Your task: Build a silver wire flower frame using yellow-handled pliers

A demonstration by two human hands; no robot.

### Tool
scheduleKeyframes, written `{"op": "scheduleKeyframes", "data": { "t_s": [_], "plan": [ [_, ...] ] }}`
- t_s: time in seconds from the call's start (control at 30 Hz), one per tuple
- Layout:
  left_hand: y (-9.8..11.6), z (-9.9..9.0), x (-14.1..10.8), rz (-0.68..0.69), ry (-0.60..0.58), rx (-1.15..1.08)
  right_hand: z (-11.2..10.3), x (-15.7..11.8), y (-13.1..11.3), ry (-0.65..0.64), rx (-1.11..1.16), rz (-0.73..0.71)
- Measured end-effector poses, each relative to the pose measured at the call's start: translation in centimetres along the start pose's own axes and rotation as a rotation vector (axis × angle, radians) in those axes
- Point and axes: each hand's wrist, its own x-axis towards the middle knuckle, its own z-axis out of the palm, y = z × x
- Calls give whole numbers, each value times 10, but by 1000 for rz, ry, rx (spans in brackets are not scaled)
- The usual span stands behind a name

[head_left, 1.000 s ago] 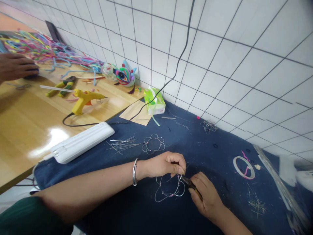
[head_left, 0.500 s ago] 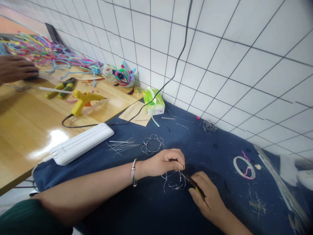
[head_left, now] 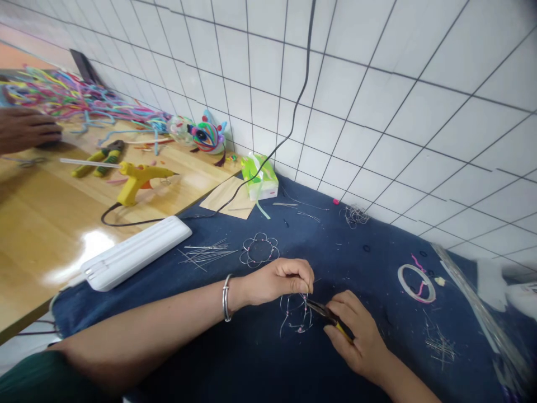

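Observation:
Pinched in my left hand (head_left: 285, 280) is the top of a looped wire flower frame (head_left: 300, 329), with small pink wrappings along its thin silvery wire. It hangs below my fingers over the dark blue cloth. My right hand (head_left: 356, 336) is closed round the pliers (head_left: 331, 318), whose handle shows yellow and black. Their dark jaws reach left to the wire just below my left fingertips; whether they clamp it I cannot tell. A second wire flower (head_left: 259, 250) lies flat on the cloth behind my left hand.
Cut wires (head_left: 210, 253) lie beside a white power bank (head_left: 138, 252). A yellow glue gun (head_left: 136, 182) and other pliers (head_left: 98, 158) rest on the wooden table, near another person's hand (head_left: 27, 130). Tissues (head_left: 260, 176), a tape roll (head_left: 417, 284) and a wire tangle (head_left: 356, 216) lie further off.
The wire flower frame has turned a little in my left hand, its loops now seen more from the side. The pliers stay close to it. The whole view has shifted slightly.

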Motion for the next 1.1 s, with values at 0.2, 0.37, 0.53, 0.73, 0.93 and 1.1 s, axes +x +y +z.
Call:
{"op": "scheduleKeyframes", "data": {
  "t_s": [0.2, 0.37, 0.53, 0.73, 0.93, 1.1],
  "plan": [
    [-1, 0, 0, -25, 23, -32, 1, -1, 1, 17, 37, 73],
    [-2, 0, 1, -52, 47, 0, 0, -3, -1, 12, 43, 92],
    [-4, -1, 1, -52, 44, 20, 1, -2, 0, 26, 10, 80],
    [-3, 0, 1, -16, 24, 39, -1, -2, 6, -8, 2, 11],
    [-3, 0, 1, 15, -32, 12, -3, -2, 10, -22, -7, -8],
    [-4, -2, 1, 17, -34, -17, -3, -2, 9, 19, 24, 18]
  ]
}}
